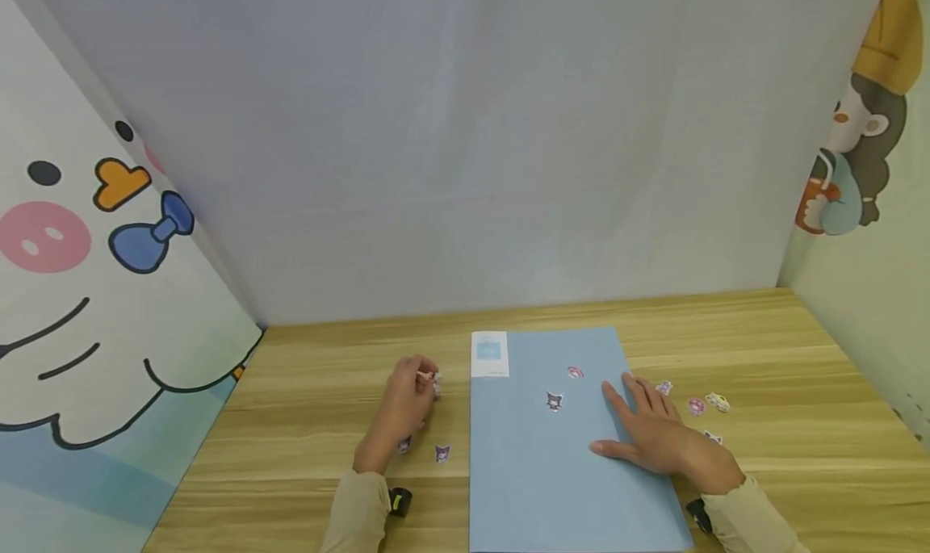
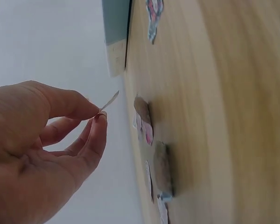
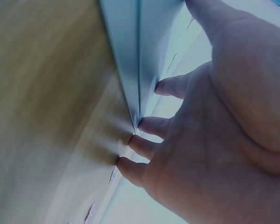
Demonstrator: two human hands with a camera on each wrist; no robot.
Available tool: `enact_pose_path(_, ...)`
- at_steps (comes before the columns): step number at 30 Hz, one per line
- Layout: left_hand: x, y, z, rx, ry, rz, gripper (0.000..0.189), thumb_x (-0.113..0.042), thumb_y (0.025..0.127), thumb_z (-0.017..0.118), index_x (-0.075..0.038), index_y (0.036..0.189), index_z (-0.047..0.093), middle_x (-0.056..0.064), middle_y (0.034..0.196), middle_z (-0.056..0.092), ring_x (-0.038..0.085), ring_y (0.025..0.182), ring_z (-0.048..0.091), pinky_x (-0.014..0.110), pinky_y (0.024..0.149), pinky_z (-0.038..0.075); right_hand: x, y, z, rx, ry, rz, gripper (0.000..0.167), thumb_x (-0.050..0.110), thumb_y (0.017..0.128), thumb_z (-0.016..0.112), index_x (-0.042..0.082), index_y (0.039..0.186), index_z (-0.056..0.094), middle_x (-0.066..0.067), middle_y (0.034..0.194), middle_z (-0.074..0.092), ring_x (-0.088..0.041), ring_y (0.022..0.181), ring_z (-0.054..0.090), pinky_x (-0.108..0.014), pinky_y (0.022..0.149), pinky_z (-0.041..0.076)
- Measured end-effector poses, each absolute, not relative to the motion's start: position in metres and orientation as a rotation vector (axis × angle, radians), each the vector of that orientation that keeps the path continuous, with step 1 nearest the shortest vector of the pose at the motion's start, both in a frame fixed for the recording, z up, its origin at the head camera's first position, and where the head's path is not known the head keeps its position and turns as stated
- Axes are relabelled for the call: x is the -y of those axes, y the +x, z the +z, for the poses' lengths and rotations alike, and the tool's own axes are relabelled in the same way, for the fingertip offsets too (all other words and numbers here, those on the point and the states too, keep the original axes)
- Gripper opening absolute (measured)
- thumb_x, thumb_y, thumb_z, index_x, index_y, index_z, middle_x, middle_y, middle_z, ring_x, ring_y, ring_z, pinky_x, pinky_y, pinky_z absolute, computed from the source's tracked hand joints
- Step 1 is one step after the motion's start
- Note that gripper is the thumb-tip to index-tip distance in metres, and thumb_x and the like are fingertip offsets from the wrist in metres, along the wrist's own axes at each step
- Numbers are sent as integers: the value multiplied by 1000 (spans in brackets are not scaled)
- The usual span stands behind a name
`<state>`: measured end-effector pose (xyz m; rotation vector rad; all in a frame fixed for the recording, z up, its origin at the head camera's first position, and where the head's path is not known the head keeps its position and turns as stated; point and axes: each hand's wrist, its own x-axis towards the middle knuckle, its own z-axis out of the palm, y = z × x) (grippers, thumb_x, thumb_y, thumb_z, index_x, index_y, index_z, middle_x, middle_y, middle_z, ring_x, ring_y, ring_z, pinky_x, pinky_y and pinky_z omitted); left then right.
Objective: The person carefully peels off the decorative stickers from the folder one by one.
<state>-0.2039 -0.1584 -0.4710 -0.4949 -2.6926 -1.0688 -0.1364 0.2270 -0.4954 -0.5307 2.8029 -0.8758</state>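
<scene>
A small thin sticker is pinched between the thumb and fingertips of my left hand, raised a little above the table on the left. Which picture it bears cannot be told. My right hand rests spread on the right edge of a blue folder, with some fingertips reaching past it to the tabletop. On the folder lie a dark cartoon sticker and a small pink one, the pink sticker. A white label marks the folder's upper left corner.
Left of the folder lie more stickers, among them a dark-eared sticker. Several stickers, such as a pink round sticker, lie right of the folder on the wooden table. A pale curtain hangs behind.
</scene>
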Motion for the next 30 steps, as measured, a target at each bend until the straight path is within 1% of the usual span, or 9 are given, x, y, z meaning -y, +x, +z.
enact_pose_path(5,164,-204,-472,2718,-440,-1043,13,15,91,60,4,95,66,17,98,57,26,86,61,38,75,56,-226,-136,-495,-2797,-533,-885,97,56,94,67,-8,155,29,-39,158,11,-61,144,8,-76,111,4)
enact_pose_path(12,172,-208,-473,2691,-405,-1006,13,15,90,60,7,96,69,18,93,65,32,87,63,45,79,57,-227,-135,-496,-2810,-529,-876,96,55,94,68,-8,155,29,-39,158,12,-61,144,9,-76,111,5)
enact_pose_path(16,176,-209,-473,2697,-389,-971,12,14,89,62,9,95,70,18,91,65,32,86,63,45,79,56,-227,-135,-496,-2807,-526,-881,96,55,94,68,-8,155,29,-40,158,12,-61,144,9,-76,110,5)
enact_pose_path(21,180,-210,-474,2704,-416,-914,13,16,83,66,12,95,71,19,88,64,32,82,63,44,77,57,-228,-135,-496,-2809,-532,-884,96,55,94,68,-8,155,29,-39,158,12,-61,144,9,-76,110,4)
enact_pose_path(25,182,-209,-472,2770,-417,-899,14,15,83,68,14,98,70,20,91,63,33,85,63,46,80,57,-228,-135,-496,-2812,-533,-883,95,55,94,68,-8,155,29,-39,158,12,-61,144,9,-76,111,4)
enact_pose_path(30,182,-206,-469,2860,-398,-857,11,11,88,68,14,99,69,21,97,64,35,90,62,49,85,55,-226,-136,-494,-2805,-535,-887,96,55,94,68,-8,155,29,-39,158,11,-61,143,8,-76,110,4)
